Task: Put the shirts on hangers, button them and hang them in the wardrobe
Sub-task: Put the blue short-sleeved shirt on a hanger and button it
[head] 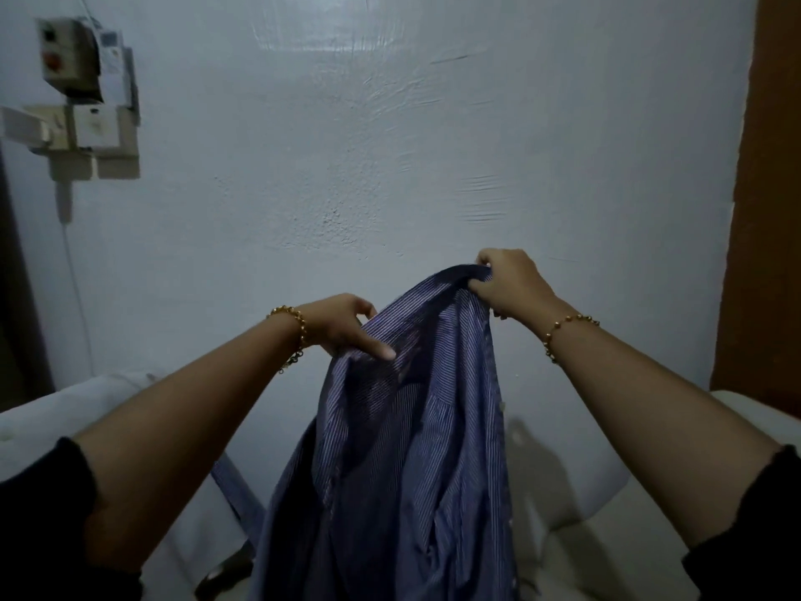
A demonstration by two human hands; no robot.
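A blue shirt with thin white stripes (pixel 411 448) hangs in front of me, held up by its top edge. My right hand (pixel 509 281) grips the bunched fabric at the highest point, fingers curled round it. My left hand (pixel 342 325) holds the shirt's upper left edge lower down, with the thumb lying along the cloth. The shirt's lower part drops out of the bottom of the view. No hanger is visible, and the wardrobe is not clearly in view.
A pale painted wall (pixel 368 145) fills the view ahead. Electrical boxes and a switch panel (pixel 82 93) are mounted at the upper left. A brown wooden panel (pixel 767 210) runs down the right edge. White cushioned surfaces (pixel 576 492) lie below on both sides.
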